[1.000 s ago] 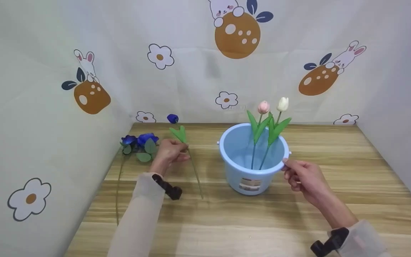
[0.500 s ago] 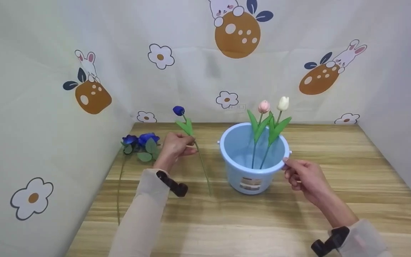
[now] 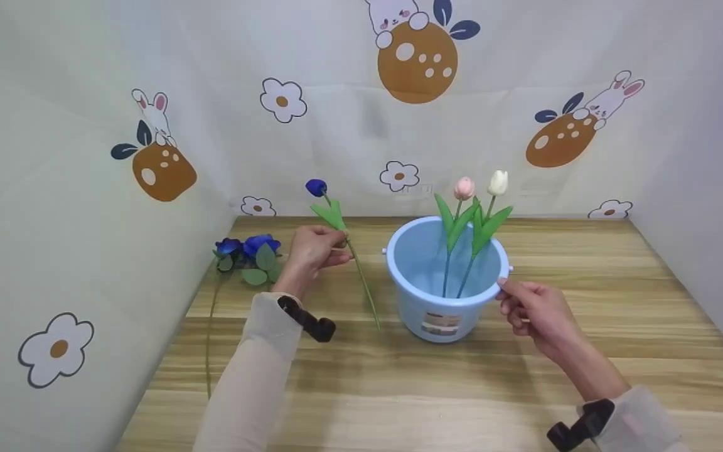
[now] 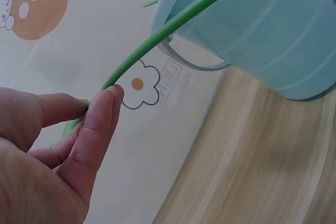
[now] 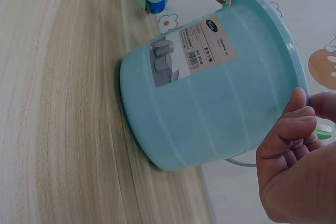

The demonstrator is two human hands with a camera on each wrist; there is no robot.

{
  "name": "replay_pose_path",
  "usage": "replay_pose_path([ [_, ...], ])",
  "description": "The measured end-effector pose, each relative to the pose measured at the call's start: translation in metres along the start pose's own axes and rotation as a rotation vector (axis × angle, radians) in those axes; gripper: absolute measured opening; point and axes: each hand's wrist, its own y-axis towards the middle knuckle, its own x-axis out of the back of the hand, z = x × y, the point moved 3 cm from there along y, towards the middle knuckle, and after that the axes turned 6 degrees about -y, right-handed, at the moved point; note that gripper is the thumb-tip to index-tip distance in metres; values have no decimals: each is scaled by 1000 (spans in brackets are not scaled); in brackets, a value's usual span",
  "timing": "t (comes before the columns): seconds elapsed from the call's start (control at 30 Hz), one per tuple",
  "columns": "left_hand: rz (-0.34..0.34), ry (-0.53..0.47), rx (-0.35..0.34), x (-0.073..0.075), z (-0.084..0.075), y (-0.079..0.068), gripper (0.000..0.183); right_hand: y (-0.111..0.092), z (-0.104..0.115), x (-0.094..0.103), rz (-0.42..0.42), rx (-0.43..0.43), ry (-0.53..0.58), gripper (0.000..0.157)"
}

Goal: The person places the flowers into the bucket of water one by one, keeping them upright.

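My left hand [image 3: 313,254] pinches the green stem of a blue tulip [image 3: 316,188] just below its leaves. The stem slants down to the right, its lower end left of the light blue bucket [image 3: 440,317]. In the left wrist view the stem [image 4: 173,23] runs from my fingertips across in front of the bucket. My right hand [image 3: 540,314] grips the bucket's rim at the right, thumb and curled fingers on the edge, as the right wrist view also shows. A pink tulip [image 3: 464,188] and a white tulip [image 3: 498,183] stand inside the bucket, leaning right.
Two blue roses [image 3: 260,246] lie at the left of the wooden table [image 3: 399,402], a long stem running toward the front. Printed cloth walls [image 3: 336,138] enclose the back and both sides. A label [image 5: 194,51] is stuck on the bucket.
My left hand has lifted the blue tulip and moved it right, toward the bucket. My right hand and the bucket have stayed in place.
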Motion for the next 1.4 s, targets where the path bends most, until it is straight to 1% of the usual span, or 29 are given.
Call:
replay_pose_path([
  [0.13, -11, -4, 0, 0, -2, 0, 14, 0, 0, 0, 1, 3, 7, 33],
  [0.37, -28, 25, 18, 1, -2, 0, 19, 0, -1, 0, 3, -6, -7, 32],
  [0.53, -32, 12, 23, -1, -2, 0, 18, 0, -2, -1, 0, -10, -8, 31],
  [0.73, -47, 18, 6, -3, -3, -1, 15, 0, -2, 0, 3, -6, -2, 32],
  [0.93, -34, -16, -21, -5, -5, -2, 12, 0, -2, 0, -5, -14, 8, 29],
  [1.03, -32, -31, -24, -7, -6, -1, 12, 0, -2, 0, -13, -16, 9, 29],
  [1.27, -41, -14, -29, -9, -10, -2, 15, 0, -1, 0, -10, -18, 0, 31],
  [1.4, -35, -28, -32, -9, -12, -2, 13, 0, 0, 0, -14, -21, 0, 31],
])
